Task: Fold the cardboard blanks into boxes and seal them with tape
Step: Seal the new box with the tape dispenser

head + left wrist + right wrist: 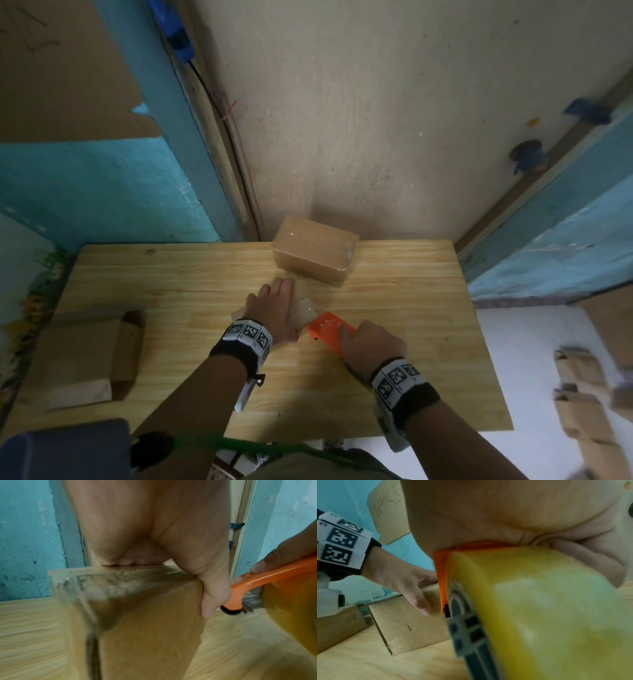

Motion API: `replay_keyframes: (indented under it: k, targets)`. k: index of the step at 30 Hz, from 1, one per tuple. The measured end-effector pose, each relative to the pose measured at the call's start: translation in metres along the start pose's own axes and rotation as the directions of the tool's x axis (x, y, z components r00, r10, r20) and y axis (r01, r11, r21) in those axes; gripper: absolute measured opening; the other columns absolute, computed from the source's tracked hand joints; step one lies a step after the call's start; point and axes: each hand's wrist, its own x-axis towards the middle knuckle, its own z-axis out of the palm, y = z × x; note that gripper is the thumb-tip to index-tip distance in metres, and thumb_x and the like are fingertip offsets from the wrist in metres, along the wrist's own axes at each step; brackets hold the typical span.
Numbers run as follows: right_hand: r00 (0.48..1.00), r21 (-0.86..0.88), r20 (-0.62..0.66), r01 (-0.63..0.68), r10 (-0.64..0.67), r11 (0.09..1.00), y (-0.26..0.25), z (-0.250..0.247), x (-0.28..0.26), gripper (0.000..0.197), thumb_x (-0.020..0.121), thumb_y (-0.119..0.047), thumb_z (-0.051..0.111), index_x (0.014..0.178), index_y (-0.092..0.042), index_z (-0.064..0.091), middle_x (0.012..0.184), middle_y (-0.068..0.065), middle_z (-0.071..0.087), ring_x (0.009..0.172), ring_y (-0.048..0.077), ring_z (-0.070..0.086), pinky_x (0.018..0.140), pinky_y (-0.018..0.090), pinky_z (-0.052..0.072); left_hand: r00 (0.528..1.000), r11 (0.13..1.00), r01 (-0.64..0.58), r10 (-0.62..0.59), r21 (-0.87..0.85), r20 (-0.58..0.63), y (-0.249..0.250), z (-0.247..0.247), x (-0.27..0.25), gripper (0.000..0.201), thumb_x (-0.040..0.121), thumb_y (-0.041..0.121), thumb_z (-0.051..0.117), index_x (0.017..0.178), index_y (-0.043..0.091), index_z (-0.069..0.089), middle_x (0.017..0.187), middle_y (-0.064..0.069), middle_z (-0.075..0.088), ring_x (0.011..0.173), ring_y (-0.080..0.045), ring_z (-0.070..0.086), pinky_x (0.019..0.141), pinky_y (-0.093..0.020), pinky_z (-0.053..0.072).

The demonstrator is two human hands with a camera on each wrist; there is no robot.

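Under the left hand [274, 308], which lies flat with fingers straight on top and the thumb hooked down the near side, sits the box [412, 626] being sealed, standing on the worktop [394, 308] near its middle. The right hand [371, 346] is wrapped round the orange tape dispenser [327, 329], fingers curled over its top, with the yellowish tape roll [539, 608] below the palm. The dispenser's front edge sits just beside the left thumb [214, 599], at the box's near corner; whether it touches the cardboard I cannot tell. A glossy strip of tape [72, 582] already covers the top and turns down one side.

By my reading the strip is about to be cut or pulled down the end. The risks follow from that closeness: the dispenser's cutting edge could catch the thumb if it is snapped back sharply, and a light box held only by a flat palm could slide or tip under the pull, leaving the tape wrinkled or off the seam.

Further out, a finished taped box [315, 253] stands at the far edge of the worktop, and flat blanks [85, 359] lie at its left end.
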Motion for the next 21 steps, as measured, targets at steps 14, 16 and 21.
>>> replay_keyframes:
  k: [14, 16, 21]
  targets:
    - [0.984, -0.265, 0.141, 0.143, -0.109, 0.954, -0.031, -0.002, -0.009, 0.038, 0.095, -0.057, 0.060, 0.115, -0.028, 0.074, 0.115, 0.000, 0.072, 0.108, 0.026, 0.069, 0.098, 0.046, 0.055, 0.990, 0.987, -0.128, 0.121, 0.095, 0.075, 0.018, 0.005, -0.012, 0.119, 0.056, 0.048, 0.092, 0.150, 0.031, 0.022, 0.155, 0.003, 0.031, 0.138, -0.029, 0.037, 0.110, -0.053, 0.035]
    - [0.980, -0.180, 0.163, 0.145, -0.115, 0.973, -0.029, 0.001, -0.009, 0.041, 0.090, -0.064, 0.061, 0.106, -0.029, 0.074, 0.107, -0.002, 0.071, 0.104, 0.023, 0.068, 0.096, 0.044, 0.055, 0.995, 0.992, -0.094, 0.090, 0.084, 0.054, 0.019, 0.003, -0.011, 0.119, 0.056, 0.047, 0.092, 0.150, 0.032, 0.021, 0.155, 0.003, 0.030, 0.138, -0.029, 0.037, 0.111, -0.054, 0.034]
    - [0.993, -0.176, 0.108, 0.075, -0.056, 0.981, -0.012, 0.000, -0.003, 0.058, 0.087, -0.076, 0.046, 0.117, -0.033, 0.069, 0.099, -0.001, 0.063, 0.089, 0.023, 0.061, 0.079, 0.038, 0.050, 0.995, 0.992, -0.095, 0.090, 0.088, 0.052, 0.018, 0.003, -0.012, 0.119, 0.058, 0.049, 0.092, 0.151, 0.032, 0.020, 0.154, 0.003, 0.031, 0.138, -0.029, 0.037, 0.111, -0.052, 0.033]
